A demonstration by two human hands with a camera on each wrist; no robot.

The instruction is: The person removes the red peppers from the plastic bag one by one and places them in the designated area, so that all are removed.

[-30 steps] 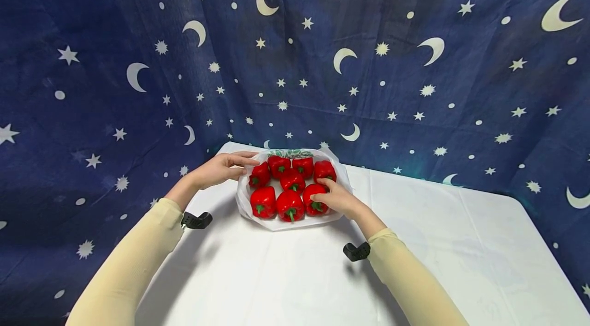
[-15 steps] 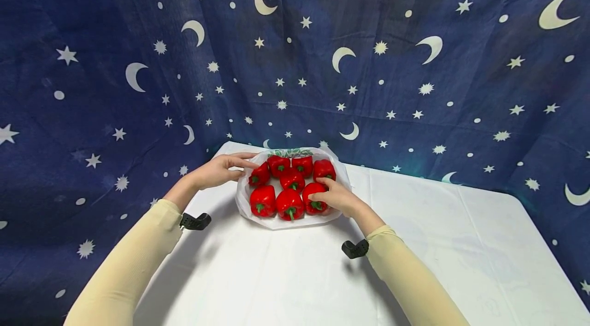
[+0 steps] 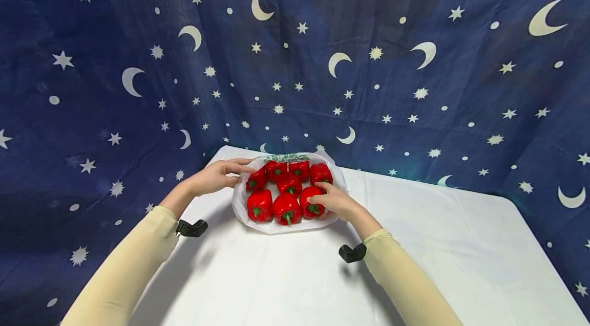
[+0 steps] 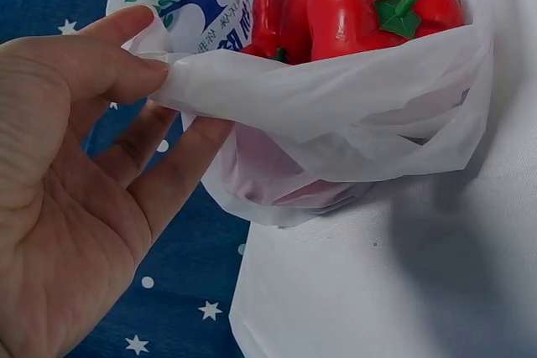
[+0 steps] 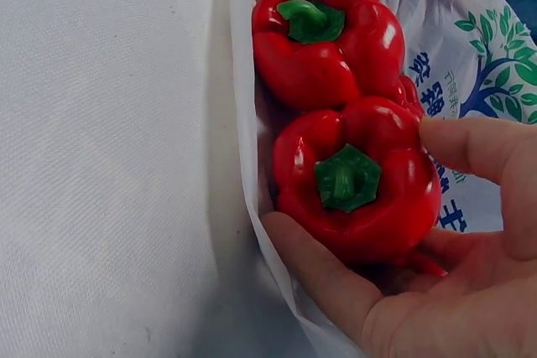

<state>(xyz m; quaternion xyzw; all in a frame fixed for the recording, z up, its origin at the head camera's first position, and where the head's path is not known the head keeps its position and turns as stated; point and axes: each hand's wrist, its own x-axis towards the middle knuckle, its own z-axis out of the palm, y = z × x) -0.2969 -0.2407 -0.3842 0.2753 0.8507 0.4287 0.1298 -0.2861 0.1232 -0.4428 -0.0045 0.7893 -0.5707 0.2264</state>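
A white plastic bag (image 3: 272, 230), folded low and printed with a green-leaved tree, lies opened out near the table's back edge. Several glossy red bell peppers with green stems sit inside, three of them along the front. My left hand (image 3: 209, 178) pinches the bag's left rim, thumb against fingers, as the left wrist view shows. At the front right corner, my right hand (image 3: 340, 203) curls thumb and fingers round a bell pepper (image 5: 369, 224), which rests beside a neighbouring pepper (image 5: 306, 64). Some right fingertips are hidden behind the held pepper.
White cloth covers the table (image 3: 295, 275). A dark blue curtain (image 3: 313, 70) with moons and stars hangs close behind the table and along its left side. Black wrist cameras (image 3: 191, 229) sit on both forearms.
The head view has shifted slightly, so the scene sits a little lower and further left. Both hands keep their places on the bag and the pepper.
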